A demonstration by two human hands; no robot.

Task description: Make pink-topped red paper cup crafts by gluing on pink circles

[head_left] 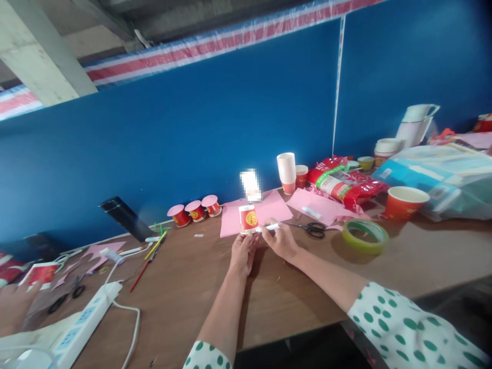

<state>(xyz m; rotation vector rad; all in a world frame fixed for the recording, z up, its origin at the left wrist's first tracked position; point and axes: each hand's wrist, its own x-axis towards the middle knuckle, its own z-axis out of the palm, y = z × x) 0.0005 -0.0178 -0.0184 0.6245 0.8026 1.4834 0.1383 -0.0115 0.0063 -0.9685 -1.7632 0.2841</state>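
Observation:
My left hand (244,252) grips a small red and white paper cup (248,220) with a round yellow emblem, held from below over the front of the pink paper sheets (227,218). In my right hand (283,243) is a white pen-shaped tube (273,227), with one end at the lower part of the cup; its exact kind is unclear. Just right of this hand lies a pair of black-handled scissors (315,230). To the left, three red cups with pink paper discs on top (195,210) stand in a row by the blue wall.
A roll of yellow-green tape (365,237), a large orange cup (406,203) and a red plastic pack (346,182) lie to the right. Stacked paper cups (286,171) stand behind. At left are pencils (156,246), a power strip (86,323) and another person's hand (17,307).

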